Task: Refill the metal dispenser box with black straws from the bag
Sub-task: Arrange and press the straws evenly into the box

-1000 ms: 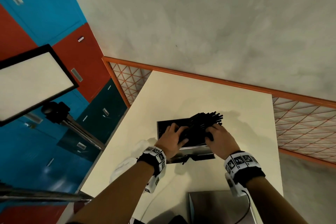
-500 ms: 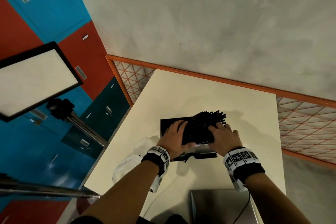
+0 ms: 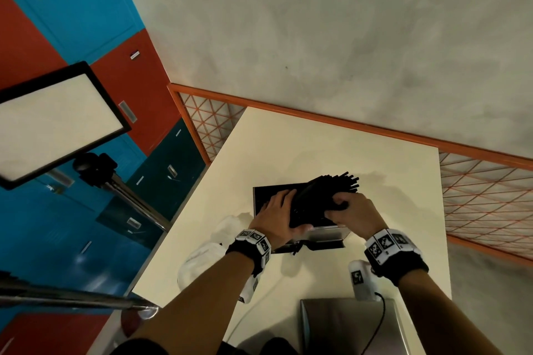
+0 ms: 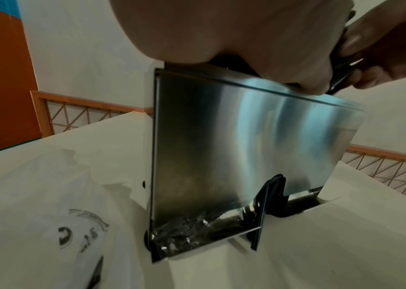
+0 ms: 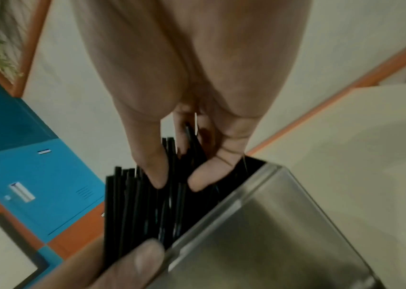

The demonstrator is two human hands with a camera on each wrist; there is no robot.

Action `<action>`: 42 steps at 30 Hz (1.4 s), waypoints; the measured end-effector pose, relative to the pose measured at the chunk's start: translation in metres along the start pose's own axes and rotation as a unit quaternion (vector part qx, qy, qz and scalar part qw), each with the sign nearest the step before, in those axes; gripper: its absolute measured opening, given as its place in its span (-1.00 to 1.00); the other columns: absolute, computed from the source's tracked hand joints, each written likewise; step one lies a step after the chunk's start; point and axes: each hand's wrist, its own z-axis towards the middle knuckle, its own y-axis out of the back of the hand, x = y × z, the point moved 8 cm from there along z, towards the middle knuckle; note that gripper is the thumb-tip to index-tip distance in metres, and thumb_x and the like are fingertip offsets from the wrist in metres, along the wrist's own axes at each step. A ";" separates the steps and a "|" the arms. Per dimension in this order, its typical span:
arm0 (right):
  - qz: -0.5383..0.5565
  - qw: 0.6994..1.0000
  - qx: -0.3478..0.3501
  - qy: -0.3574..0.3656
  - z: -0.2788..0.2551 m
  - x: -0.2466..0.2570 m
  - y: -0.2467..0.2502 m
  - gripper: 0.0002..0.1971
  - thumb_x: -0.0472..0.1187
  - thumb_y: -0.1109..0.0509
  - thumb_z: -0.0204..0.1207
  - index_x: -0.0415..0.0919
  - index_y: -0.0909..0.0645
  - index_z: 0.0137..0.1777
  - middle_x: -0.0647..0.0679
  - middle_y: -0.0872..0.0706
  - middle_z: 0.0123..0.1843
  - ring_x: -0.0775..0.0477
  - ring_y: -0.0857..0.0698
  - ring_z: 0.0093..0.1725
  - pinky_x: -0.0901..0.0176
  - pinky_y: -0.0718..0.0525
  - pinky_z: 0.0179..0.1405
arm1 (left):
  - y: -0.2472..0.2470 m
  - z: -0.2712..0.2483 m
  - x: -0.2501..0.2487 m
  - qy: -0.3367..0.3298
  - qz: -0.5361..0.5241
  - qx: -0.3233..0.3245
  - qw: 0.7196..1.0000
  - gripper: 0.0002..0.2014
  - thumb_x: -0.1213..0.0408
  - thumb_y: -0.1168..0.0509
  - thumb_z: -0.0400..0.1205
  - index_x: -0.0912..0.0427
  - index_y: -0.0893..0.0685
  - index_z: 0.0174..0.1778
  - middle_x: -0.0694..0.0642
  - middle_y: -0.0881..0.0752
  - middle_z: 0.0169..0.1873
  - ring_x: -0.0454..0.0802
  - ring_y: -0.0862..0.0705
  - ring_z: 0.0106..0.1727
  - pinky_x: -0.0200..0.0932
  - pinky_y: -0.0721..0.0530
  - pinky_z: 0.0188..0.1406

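Note:
The open-topped metal dispenser box (image 3: 261, 196) stands mid-table. A thick bundle of black straws (image 3: 320, 196) lies slanted across its top, the far ends sticking out past the right rim. My left hand (image 3: 288, 213) holds the bundle's near left side, fingers on top and thumb under. My right hand (image 3: 337, 207) grips its right side with curled fingers. The right wrist view shows my thumb and fingers pinching the straws (image 5: 142, 205) above the box (image 5: 271, 234). In the left wrist view the steel front (image 4: 246, 146) has a few straws in its bottom tray (image 4: 184, 232).
A crumpled white plastic bag (image 3: 202, 256) lies left of the box near the table's left edge. A flat metal lid (image 3: 346, 326) sits at the near edge. The cream table (image 3: 317, 147) stretches beyond the box. A light panel on a stand (image 3: 52, 118) rises at left.
My right hand went from lying over the straws to curling round the bundle. My left thumb has slid under the near end. The bundle sits a little more to the right.

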 end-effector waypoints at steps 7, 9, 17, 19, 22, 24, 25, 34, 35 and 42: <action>0.370 0.927 -0.050 -0.046 -0.008 -0.023 -0.028 -0.73 -0.43 -0.58 0.41 -0.34 -0.73 0.12 -0.36 -0.80 0.06 -0.17 -0.81 -0.10 0.06 -0.77 -0.14 | 0.002 0.000 0.001 0.020 -0.031 -0.005 0.999 0.04 -0.45 -0.30 0.48 0.07 -0.09 0.73 0.04 -0.30 0.62 0.05 -0.34 0.60 0.13 -0.45 0.55; 0.359 0.931 -0.056 -0.033 -0.010 -0.024 -0.030 -0.70 -0.37 -0.57 0.44 -0.30 -0.73 0.18 -0.28 -0.82 0.07 -0.12 -0.82 -0.07 0.12 -0.76 -0.14 | 0.002 0.001 0.002 0.022 -0.036 -0.005 0.999 0.05 -0.45 -0.31 0.47 0.07 -0.08 0.73 0.04 -0.31 0.61 0.06 -0.36 0.59 0.13 -0.47 0.54; 0.093 0.987 -0.119 0.062 -0.027 -0.001 -0.041 -0.54 -0.12 -0.39 0.64 -0.10 -0.50 0.53 0.05 -0.67 0.19 0.16 -0.62 0.12 0.75 -0.43 -0.07 | 0.001 0.003 0.005 0.034 -0.052 -0.020 0.998 0.01 -0.45 -0.28 0.48 0.07 -0.12 0.71 0.03 -0.35 0.58 0.05 -0.38 0.57 0.14 -0.52 0.50; 0.102 0.987 -0.104 0.063 -0.025 0.000 -0.044 -0.47 -0.15 -0.46 0.59 -0.08 -0.46 0.54 0.06 -0.67 0.18 0.16 -0.63 0.14 0.77 -0.43 -0.09 | 0.003 0.003 0.005 0.035 -0.058 -0.024 0.997 0.00 -0.43 -0.30 0.49 0.07 -0.14 0.71 0.03 -0.36 0.57 0.05 -0.40 0.56 0.13 -0.55 0.47; 0.044 0.992 -0.098 0.072 -0.017 -0.001 -0.042 -0.39 -0.13 -0.58 0.44 -0.02 -0.44 0.46 0.04 -0.75 0.10 0.05 -0.72 0.07 0.51 -0.55 -0.02 | 0.003 0.002 0.004 0.029 -0.054 -0.027 0.998 -0.02 -0.40 -0.32 0.51 0.10 -0.16 0.70 0.04 -0.38 0.55 0.05 -0.42 0.53 0.11 -0.59 0.43; 0.001 0.993 -0.085 0.083 -0.012 0.001 -0.041 -0.42 -0.20 -0.57 0.44 -0.06 -0.40 0.41 -0.04 -0.77 0.05 -0.07 -0.76 0.02 0.32 -0.62 -0.05 | 0.001 0.002 0.004 0.027 -0.052 -0.026 0.998 -0.02 -0.42 -0.30 0.51 0.10 -0.16 0.70 0.04 -0.38 0.54 0.04 -0.43 0.51 0.10 -0.60 0.42; -0.011 0.993 -0.078 0.084 -0.010 0.002 -0.040 -0.43 -0.25 -0.54 0.45 -0.07 -0.37 0.40 -0.08 -0.77 0.05 -0.14 -0.77 0.02 0.26 -0.63 -0.06 | 0.000 0.002 0.005 0.029 -0.052 -0.023 0.998 -0.02 -0.43 -0.28 0.51 0.08 -0.15 0.70 0.03 -0.37 0.54 0.04 -0.43 0.52 0.10 -0.60 0.41; -0.055 0.992 -0.067 0.087 -0.003 0.000 -0.032 -0.54 -0.28 -0.52 0.45 0.02 -0.43 0.25 -0.03 -0.78 0.04 -0.15 -0.77 -0.01 0.08 -0.73 -0.05 | 0.000 0.004 0.006 0.029 -0.034 -0.019 0.999 -0.07 -0.40 -0.26 0.54 0.08 -0.16 0.70 0.01 -0.38 0.53 0.04 -0.44 0.51 0.09 -0.63 0.37; -0.030 0.995 -0.066 0.075 -0.002 -0.003 -0.031 -0.58 -0.28 -0.53 0.44 0.07 -0.46 0.18 0.03 -0.79 -0.01 -0.08 -0.78 -0.04 0.10 -0.75 -0.06 | 0.000 0.003 0.005 0.030 -0.032 -0.020 0.999 -0.07 -0.41 -0.25 0.54 0.07 -0.15 0.70 0.01 -0.38 0.52 0.04 -0.45 0.50 0.08 -0.64 0.35; 0.047 0.995 -0.069 0.053 -0.003 -0.003 -0.026 -0.69 -0.29 -0.55 0.45 0.07 -0.58 0.06 0.17 -0.78 -0.10 0.23 -0.75 -0.15 0.47 -0.62 -0.21 | -0.002 0.005 0.008 0.038 -0.030 -0.013 0.999 -0.05 -0.44 -0.24 0.52 0.04 -0.13 0.71 -0.01 -0.36 0.53 0.04 -0.46 0.50 0.10 -0.67 0.31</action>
